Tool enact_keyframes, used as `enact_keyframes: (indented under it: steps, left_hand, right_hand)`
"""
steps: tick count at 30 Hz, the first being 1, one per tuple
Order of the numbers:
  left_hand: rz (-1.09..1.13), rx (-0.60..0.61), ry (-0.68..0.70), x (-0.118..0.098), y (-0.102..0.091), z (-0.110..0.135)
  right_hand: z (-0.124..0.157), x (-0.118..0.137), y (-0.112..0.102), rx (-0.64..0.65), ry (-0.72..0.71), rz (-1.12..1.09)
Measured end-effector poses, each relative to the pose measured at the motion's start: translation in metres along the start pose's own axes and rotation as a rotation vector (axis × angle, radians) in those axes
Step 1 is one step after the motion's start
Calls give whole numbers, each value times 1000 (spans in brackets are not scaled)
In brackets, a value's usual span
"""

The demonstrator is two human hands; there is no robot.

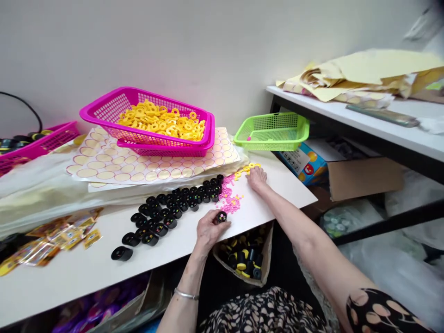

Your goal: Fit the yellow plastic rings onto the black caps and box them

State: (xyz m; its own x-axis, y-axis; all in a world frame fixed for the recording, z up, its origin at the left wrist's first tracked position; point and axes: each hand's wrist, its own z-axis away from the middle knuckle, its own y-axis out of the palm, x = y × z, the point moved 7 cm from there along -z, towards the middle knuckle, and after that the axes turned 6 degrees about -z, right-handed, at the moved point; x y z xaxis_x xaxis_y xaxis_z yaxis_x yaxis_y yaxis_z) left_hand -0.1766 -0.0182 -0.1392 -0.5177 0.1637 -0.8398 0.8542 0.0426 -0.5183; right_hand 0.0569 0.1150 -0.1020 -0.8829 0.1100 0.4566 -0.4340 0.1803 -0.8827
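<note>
My left hand (209,229) is closed around a small round black cup (221,216) at the table's front edge; tiny coloured bits show in its open top. Further back, my right hand (257,178) rests at a short line of yellow plastic rings (247,170), its fingers curled down and the tips hidden. Between the hands lies a loose spread of tiny pink pieces (229,199), with a few yellow ones among them. Left of these, several similar black cups (172,203) stand in crowded rows, many with coloured specks inside.
Behind the cups, a magenta basket (104,112) of yellow rings sits on sticker sheets (104,162). A green basket (270,145) stands at the back right. Foil packets (65,233) lie left. Below the edge hangs a box of black-and-yellow parts (246,263). A shelf (388,122) juts in from the right.
</note>
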Motion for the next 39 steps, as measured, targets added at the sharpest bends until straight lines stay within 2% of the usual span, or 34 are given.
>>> enact_keyframes:
  steps: [4,10,14,17,22,25,28,33,36,39]
  left_hand:
    - [-18,39,26,-7,3,0]
    - [-46,68,26,-7,4,0]
    - [-52,78,36,-5,4,1]
    - [-29,72,52,-5,3,1]
    - [-17,91,66,-8,3,1]
    - [-4,85,68,-9,3,1]
    - [15,62,64,-8,4,1]
    - [7,76,56,-11,4,2]
    - [-10,84,67,-13,3,3]
    - [-25,80,72,-13,3,3]
  right_hand:
    - [3,-3,9,97,-132,114]
    - [35,-5,-1,128,-267,213]
    - [49,-9,-9,52,-229,245]
    - [42,-13,-12,-12,-143,258]
    - [19,-12,-6,52,-111,263]
    - [19,-5,-2,105,-155,269]
    - [38,6,2,155,-253,293]
    - [92,20,7,229,-460,344]
    - [109,17,4,207,-497,381]
    - [109,14,-3,183,-477,381]
